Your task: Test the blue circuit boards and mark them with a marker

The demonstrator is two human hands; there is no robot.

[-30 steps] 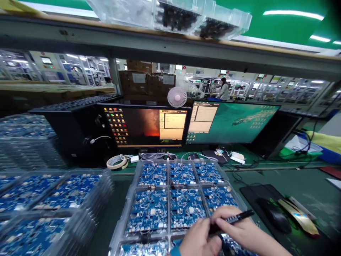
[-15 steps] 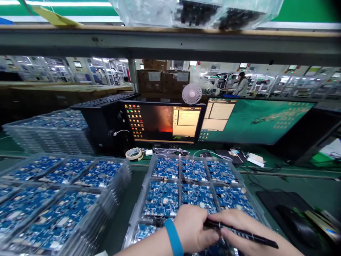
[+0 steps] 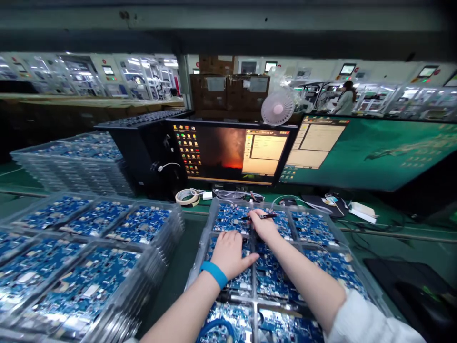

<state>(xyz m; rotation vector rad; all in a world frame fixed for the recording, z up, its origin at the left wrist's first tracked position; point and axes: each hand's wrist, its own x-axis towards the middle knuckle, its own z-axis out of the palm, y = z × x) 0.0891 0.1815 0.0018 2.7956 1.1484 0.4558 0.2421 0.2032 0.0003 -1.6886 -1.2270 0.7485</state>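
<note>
- While two monitors, one dark orange (image 3: pixel 228 155) and one green (image 3: pixel 367 155), line the back of the bench, a roll of tape (image 3: pixel 189 202) and loose cables (image 3: pixel 233 194) lie in front of them.
- A small fan (image 3: pixel 277 108) stands above the gap between the screens, and a black computer case (image 3: pixel 143 162) is to the left.
- Stacked trays (image 3: pixel 169 233) of blue boards fill the left side.
- The clear tray (image 3: pixel 254 281) holding the blue circuit boards (image 3: pixel 228 215) is directly ahead; both forearms hide parts of it, and a blue cord (image 3: pixel 216 323) curves over its near-left board.
- Right hand (image 3: pixel 262 226): fingers closed around a black pen (image 3: pixel 267 216), its left end over the far-left board; contact cannot be told.
- Left hand (image 3: pixel 228 255): palm down over the board just nearer, thumb spread out, gripping nothing visible.
</note>
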